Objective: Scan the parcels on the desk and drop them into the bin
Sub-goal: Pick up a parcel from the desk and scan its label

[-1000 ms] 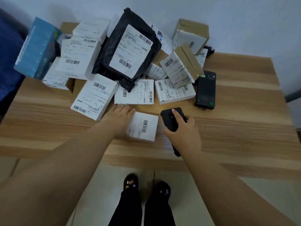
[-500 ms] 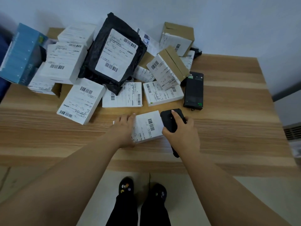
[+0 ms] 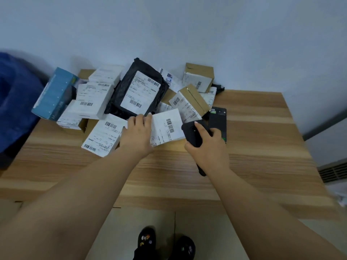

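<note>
White labelled parcel [image 3: 167,128] tilted, barcode up, held above wooden desk [image 3: 253,147]; black scanner [image 3: 193,135] just beside; more parcels [image 3: 105,98] piled behind.

A parcel-sorting spot in a plain room, likely a small office or mailroom: a wooden desk [image 3: 262,147] against a bare pale wall [image 3: 187,30], its far side heaped with barcode-labelled parcels [image 3: 105,96], a black handheld terminal [image 3: 217,119] lying beside the heap
</note>
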